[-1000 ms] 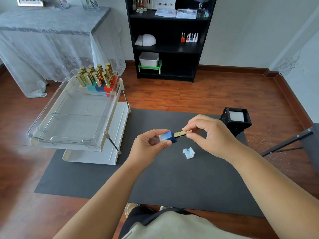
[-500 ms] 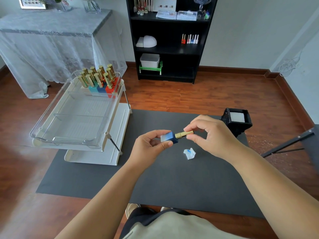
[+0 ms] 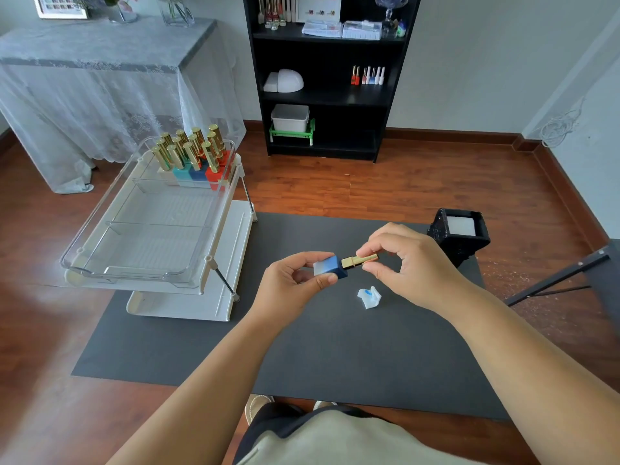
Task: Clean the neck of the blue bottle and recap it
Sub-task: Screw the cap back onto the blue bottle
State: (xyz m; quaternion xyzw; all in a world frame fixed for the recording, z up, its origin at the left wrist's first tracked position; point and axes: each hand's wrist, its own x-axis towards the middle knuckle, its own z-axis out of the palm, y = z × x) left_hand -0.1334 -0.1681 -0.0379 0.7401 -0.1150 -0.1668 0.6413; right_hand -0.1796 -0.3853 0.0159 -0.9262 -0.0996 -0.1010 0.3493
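Note:
My left hand (image 3: 292, 283) pinches the square blue bottle (image 3: 330, 267), which lies tilted on its side above the black mat (image 3: 201, 347). Its gold cap (image 3: 359, 260) points right and sits against the bottle's neck. My right hand (image 3: 407, 263) grips that cap between thumb and fingertips. The neck itself is hidden under the cap. A crumpled white wipe with a blue stain (image 3: 369, 297) lies on the mat just below my hands.
A clear tray (image 3: 100, 250) on a white stand holds several gold-capped bottles (image 3: 191, 156) at its far end, left of my hands. A black box with white pads (image 3: 458, 236) stands at the mat's right edge. A black shelf unit (image 3: 328, 95) stands behind.
My hands and the bottle stay in nearly the same place. The right fingers have shifted slightly on the gold cap.

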